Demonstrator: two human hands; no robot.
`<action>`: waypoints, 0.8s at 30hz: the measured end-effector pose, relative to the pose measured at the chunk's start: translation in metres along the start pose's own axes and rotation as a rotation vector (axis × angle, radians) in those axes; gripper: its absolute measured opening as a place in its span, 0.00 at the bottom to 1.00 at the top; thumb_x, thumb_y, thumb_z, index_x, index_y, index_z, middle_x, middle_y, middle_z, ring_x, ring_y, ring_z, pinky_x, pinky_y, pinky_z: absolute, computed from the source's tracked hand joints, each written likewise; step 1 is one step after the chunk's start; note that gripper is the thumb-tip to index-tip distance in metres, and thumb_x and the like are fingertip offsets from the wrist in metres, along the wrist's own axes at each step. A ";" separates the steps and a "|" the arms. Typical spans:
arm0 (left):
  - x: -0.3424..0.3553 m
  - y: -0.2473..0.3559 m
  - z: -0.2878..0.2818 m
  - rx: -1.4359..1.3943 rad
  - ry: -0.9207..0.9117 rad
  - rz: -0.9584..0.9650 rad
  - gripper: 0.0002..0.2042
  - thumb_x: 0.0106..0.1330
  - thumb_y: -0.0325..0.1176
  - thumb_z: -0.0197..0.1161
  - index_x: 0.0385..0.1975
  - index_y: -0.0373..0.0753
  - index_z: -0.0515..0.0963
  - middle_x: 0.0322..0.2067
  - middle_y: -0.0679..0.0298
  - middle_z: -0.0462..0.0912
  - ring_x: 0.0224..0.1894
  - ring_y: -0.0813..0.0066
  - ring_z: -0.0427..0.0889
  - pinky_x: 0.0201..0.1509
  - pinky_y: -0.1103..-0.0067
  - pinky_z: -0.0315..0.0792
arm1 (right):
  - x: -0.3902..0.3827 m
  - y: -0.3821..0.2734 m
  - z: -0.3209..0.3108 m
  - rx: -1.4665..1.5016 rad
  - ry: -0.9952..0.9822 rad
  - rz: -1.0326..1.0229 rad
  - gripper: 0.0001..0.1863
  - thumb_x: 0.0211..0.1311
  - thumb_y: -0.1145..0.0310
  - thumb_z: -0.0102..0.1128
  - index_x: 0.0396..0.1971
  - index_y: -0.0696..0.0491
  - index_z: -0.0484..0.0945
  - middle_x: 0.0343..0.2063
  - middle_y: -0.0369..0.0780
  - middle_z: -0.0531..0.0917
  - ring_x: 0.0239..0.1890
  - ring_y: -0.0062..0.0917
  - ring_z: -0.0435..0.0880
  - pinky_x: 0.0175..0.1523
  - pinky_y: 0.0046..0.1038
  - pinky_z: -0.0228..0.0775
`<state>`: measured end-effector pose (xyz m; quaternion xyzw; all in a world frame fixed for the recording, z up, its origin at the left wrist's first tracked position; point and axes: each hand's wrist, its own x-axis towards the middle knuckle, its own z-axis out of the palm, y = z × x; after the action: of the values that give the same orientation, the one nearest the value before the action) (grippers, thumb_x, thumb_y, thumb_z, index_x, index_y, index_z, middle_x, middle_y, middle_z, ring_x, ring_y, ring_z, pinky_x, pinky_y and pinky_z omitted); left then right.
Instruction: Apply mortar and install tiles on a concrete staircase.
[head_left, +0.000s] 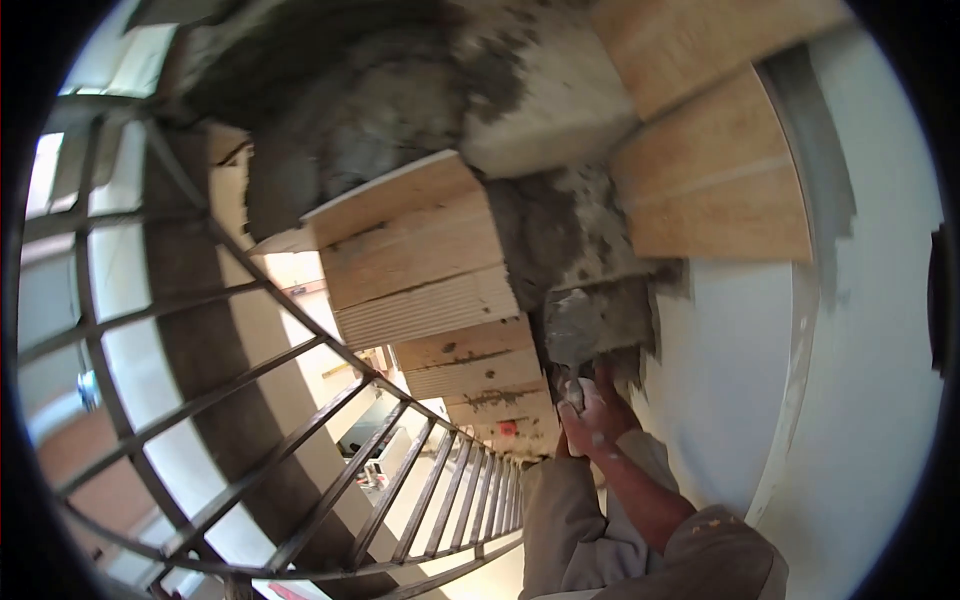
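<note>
Head view: the right hand (604,410) grips the trowel (571,330) handle, apparently leaving the blade free over mortar (628,312) just ahead; left hand (568,440) mostly hidden, its grip I cannot tell

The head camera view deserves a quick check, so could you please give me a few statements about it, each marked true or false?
1. The right hand holds a grey, mortar-smeared trowel. True.
2. The brownish metal barred railing runs along the picture's right edge. False: the railing is on the left.
3. A smooth white wall is on the right. True.
4. The person's trousers are bright blue. False: the trousers are beige-grey.
5. Tan wood-patterned rectangular tiles cover parts of the stairs. True.
</note>
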<state>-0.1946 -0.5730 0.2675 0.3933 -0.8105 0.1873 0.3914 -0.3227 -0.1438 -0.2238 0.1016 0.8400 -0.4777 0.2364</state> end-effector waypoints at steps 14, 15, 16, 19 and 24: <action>-0.015 -0.006 0.008 -0.203 0.018 -0.114 0.61 0.45 0.42 0.85 0.72 0.33 0.44 0.41 0.49 0.79 0.39 0.57 0.82 0.40 0.68 0.81 | 0.175 -0.314 0.006 -0.574 0.112 -0.942 0.21 0.58 0.66 0.64 0.51 0.57 0.76 0.43 0.51 0.81 0.39 0.49 0.83 0.40 0.43 0.78; -0.016 -0.005 0.009 -0.217 0.028 -0.148 0.61 0.44 0.42 0.86 0.72 0.33 0.46 0.45 0.45 0.77 0.42 0.55 0.82 0.42 0.66 0.81 | 0.174 -0.307 0.008 -0.563 0.147 -0.949 0.20 0.56 0.68 0.63 0.50 0.55 0.76 0.41 0.50 0.81 0.37 0.47 0.84 0.37 0.44 0.77; -0.012 -0.006 0.005 -0.224 0.037 -0.154 0.61 0.42 0.43 0.86 0.72 0.34 0.46 0.46 0.44 0.76 0.42 0.55 0.82 0.43 0.65 0.81 | 0.165 -0.295 0.011 -0.575 0.138 -0.926 0.20 0.56 0.68 0.63 0.50 0.55 0.76 0.41 0.50 0.81 0.37 0.47 0.84 0.37 0.44 0.77; -0.006 -0.012 -0.004 -0.202 0.037 -0.132 0.60 0.43 0.38 0.86 0.73 0.37 0.46 0.45 0.45 0.76 0.41 0.56 0.81 0.40 0.67 0.82 | 0.117 -0.238 0.007 -0.147 0.219 -0.704 0.18 0.60 0.65 0.60 0.48 0.57 0.75 0.37 0.53 0.83 0.39 0.52 0.82 0.41 0.44 0.75; -0.006 0.001 0.002 -0.247 0.030 -0.201 0.58 0.46 0.34 0.85 0.73 0.40 0.46 0.38 0.53 0.79 0.38 0.62 0.81 0.38 0.69 0.83 | 0.035 -0.066 0.015 0.131 0.108 0.177 0.18 0.61 0.61 0.59 0.42 0.60 0.72 0.25 0.49 0.78 0.33 0.42 0.82 0.39 0.40 0.71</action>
<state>-0.1940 -0.5709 0.2613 0.4183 -0.7782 0.0518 0.4656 -0.3751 -0.1927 -0.1979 0.2164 0.8062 -0.5026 0.2248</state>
